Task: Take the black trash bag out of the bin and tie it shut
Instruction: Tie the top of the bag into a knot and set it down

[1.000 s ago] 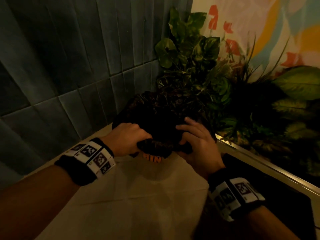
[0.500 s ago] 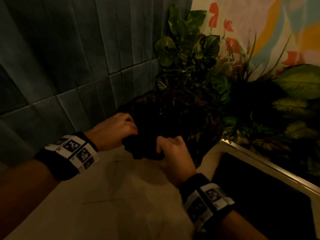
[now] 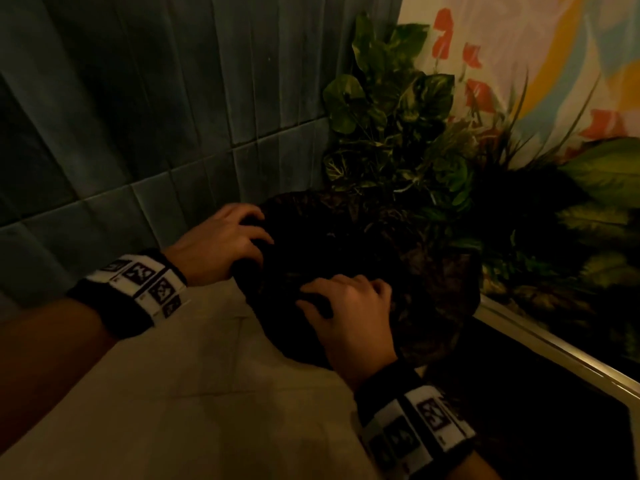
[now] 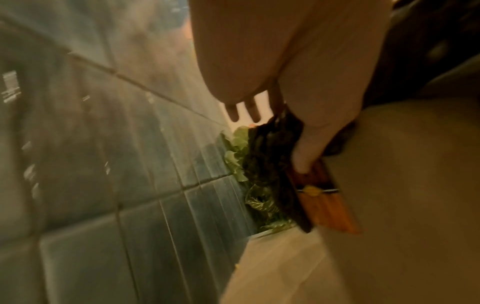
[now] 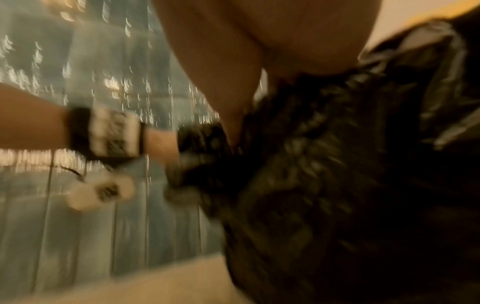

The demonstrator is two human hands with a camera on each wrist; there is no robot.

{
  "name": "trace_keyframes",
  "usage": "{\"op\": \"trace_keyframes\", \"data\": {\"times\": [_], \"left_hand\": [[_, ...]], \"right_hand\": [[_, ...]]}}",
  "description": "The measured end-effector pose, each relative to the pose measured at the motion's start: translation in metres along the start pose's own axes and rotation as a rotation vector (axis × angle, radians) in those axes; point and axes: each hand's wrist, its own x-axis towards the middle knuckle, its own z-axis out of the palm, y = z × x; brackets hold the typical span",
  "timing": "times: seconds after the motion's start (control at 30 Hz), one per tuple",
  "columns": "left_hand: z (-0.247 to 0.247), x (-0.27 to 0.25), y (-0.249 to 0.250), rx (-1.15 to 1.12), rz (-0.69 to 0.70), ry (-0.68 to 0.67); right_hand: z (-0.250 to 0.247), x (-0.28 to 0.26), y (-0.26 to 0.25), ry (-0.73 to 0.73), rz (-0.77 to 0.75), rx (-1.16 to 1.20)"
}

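Observation:
The black trash bag bulges over the top of its bin in the corner, and in the head view it hides the bin. My left hand grips the bag's left rim, fingers spread on top and thumb below. My right hand clutches the near edge with curled fingers. In the left wrist view my thumb presses the crinkled bag against the orange bin. The right wrist view is blurred, with the bag filling its right side.
A teal tiled wall stands close on the left. Leafy plants crowd right behind the bag, in a planter with a metal edge. A painted mural is behind them. Beige floor lies in front.
My left hand has slid back along the left rim. My right hand has shifted left onto the near edge. The orange bin label, visible a second ago, is now covered.

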Motion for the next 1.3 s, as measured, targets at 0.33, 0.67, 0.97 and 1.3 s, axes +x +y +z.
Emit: {"op": "trace_keyframes", "data": {"times": [0.33, 0.67, 0.97, 1.3], "left_hand": [[0.018, -0.048, 0.100, -1.310, -1.128, 0.679], [0.023, -0.042, 0.135, -1.813, -1.099, 0.490], [0.036, -0.035, 0.129, -2.266, -1.131, 0.570], [0.034, -0.025, 0.125, -2.428, -1.211, 0.381]], "right_hand": [[0.012, -0.010, 0.012, 0.146, -0.045, 0.042], [0.046, -0.068, -0.010, -0.163, 0.933, 1.179], [0.041, -0.039, 0.002, 0.162, 1.171, 2.008], [0.040, -0.033, 0.011, -0.059, 0.989, 2.053]]}}
